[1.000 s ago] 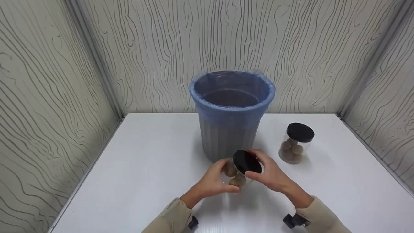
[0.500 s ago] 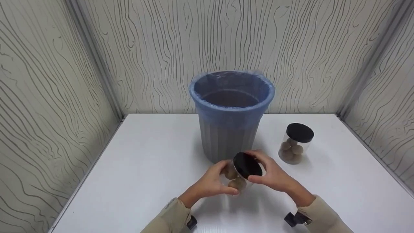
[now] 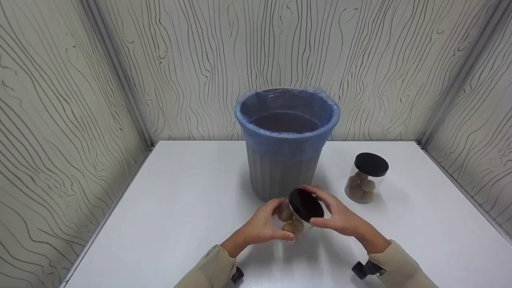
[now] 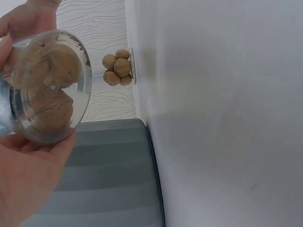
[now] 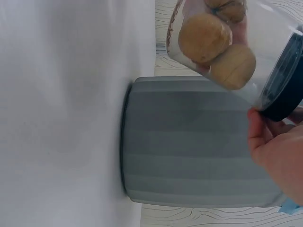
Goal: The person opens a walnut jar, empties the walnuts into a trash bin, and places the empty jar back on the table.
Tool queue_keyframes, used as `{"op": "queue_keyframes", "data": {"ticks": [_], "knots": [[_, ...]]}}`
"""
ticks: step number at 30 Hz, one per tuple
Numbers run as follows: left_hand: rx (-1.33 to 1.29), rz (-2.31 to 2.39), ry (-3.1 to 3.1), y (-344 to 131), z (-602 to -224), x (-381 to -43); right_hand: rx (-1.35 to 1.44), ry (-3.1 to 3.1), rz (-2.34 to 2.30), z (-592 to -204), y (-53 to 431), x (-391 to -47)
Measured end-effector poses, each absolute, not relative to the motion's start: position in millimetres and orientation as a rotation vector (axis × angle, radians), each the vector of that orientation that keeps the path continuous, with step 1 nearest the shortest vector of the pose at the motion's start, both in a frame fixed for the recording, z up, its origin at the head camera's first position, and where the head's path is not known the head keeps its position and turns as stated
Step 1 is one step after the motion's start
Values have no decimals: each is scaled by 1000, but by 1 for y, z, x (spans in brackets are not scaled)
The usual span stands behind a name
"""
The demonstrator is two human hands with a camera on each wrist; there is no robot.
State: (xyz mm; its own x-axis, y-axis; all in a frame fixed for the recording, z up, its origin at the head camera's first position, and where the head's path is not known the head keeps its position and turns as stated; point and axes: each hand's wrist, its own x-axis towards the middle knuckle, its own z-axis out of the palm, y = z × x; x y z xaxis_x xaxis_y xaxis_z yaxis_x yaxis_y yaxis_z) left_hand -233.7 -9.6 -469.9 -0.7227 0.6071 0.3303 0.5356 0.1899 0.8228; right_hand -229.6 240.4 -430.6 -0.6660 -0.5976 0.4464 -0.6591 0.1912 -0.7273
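A clear jar (image 3: 295, 224) with a black lid (image 3: 306, 205) is held tilted above the table, in front of the bin. Several round brown walnuts (image 5: 205, 38) lie inside its lower part. My left hand (image 3: 260, 226) grips the jar's body near the base, with the thumb on the near side. My right hand (image 3: 338, 216) holds the lid by its rim, fingers at the far side and thumb at the near side. In the right wrist view the lid sits on the jar's mouth. From below, the left wrist view shows walnuts (image 4: 52, 111) through the clear base.
Behind the hands stands a grey bin (image 3: 280, 172) lined with a blue plastic bag (image 3: 286, 138). A second clear jar (image 3: 362, 188) with a black lid and walnuts stands upright on the white table (image 3: 180, 200), right of the bin. Patterned walls (image 3: 192, 60) enclose the table.
The held jar has dropped slightly toward me. My right fingers and thumb have shifted a little round the lid's rim. The bin and the second jar stay in place.
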Motion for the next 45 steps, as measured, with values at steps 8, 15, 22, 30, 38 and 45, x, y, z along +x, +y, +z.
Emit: {"op": "queue_keyframes", "data": {"ticks": [8,15,22,30,38,45], "knots": [[1078,1565,2501,-4,-470,-232,892,-2502,1315,-428,229,-222],[1077,1533,2550,-3,-471,-231,806,-2552,1275,-429,226,-220],[1152,1563,2478,-5,-472,-231,957,-2514,1258,-429,231,-222],[1166,1573,2348,-10,-470,-233,1199,-2409,1314,-428,237,-227],[1164,1569,2320,-9,-470,-233,1290,-2355,1352,-428,241,-228],[1133,1603,2363,-7,-471,-232,1194,-2400,1306,-429,239,-225]]}}
